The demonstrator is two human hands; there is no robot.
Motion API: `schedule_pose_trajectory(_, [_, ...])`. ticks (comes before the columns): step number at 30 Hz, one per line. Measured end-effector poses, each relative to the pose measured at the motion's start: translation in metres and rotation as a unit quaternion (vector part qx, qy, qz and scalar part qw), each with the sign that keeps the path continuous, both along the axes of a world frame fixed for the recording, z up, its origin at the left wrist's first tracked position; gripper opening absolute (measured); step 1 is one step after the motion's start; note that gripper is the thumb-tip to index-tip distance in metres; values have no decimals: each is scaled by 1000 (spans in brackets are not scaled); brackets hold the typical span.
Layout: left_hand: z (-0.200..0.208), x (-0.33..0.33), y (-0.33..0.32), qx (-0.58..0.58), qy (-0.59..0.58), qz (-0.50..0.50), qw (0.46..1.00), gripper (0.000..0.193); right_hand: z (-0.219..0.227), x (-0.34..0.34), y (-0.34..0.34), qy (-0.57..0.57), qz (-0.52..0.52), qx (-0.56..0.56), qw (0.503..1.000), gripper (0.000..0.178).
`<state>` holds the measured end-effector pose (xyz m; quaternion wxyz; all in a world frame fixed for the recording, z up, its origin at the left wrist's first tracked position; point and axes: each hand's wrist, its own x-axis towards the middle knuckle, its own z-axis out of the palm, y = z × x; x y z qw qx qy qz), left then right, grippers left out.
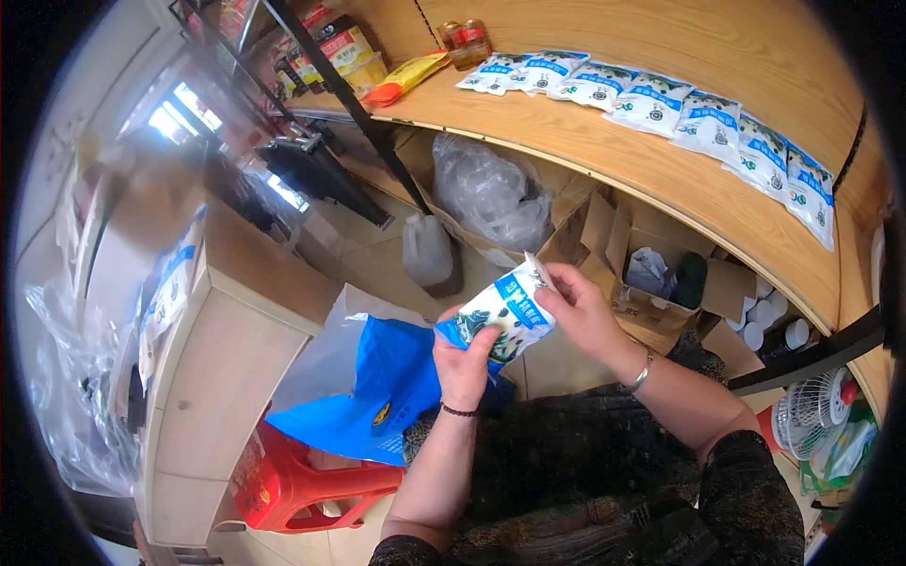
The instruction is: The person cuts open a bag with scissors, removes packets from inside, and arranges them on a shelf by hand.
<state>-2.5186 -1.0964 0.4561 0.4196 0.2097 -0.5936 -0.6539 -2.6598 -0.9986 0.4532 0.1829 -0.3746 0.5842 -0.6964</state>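
Note:
Both of my hands hold one white plastic packet (506,316) with a blue band and dark green print, tilted in front of my body. My left hand (464,366) grips its lower left end, thumb across the front. At the upper right end my right hand (583,309) pinches the packet's edge. Just left of my left wrist a large blue and white plastic bag (377,382) spreads out. On the wooden shelf (604,141) ahead, several packets of the same look (651,102) lie in a row, curving to the right.
Open cardboard boxes (651,236) stand under the shelf, one holding clear plastic bags (486,193). A jug (427,253) sits on the floor. A red stool (293,486) is low at left, beside a pale counter (222,387). A white fan (810,415) stands at right.

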Motion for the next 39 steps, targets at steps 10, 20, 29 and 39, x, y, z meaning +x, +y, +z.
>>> schedule_pose_trajectory(10, [4, 7, 0, 7, 4, -4, 1000, 39, 2, 8, 6, 10, -46, -66, 997, 21])
schedule_pose_trajectory(20, [-2, 6, 11, 56, 7, -40, 998, 31, 6, -16, 3, 91, -186, -9, 978, 18])
schedule_pose_trajectory(29, [-9, 5, 7, 249, 135, -112, 952, 28, -20, -38, -4, -307, 62, -48, 948, 32])
schedule_pose_trajectory(39, [5, 20, -16, 257, 95, -367, 889, 61, -9, -21, 15, -136, 189, 31, 972, 40])
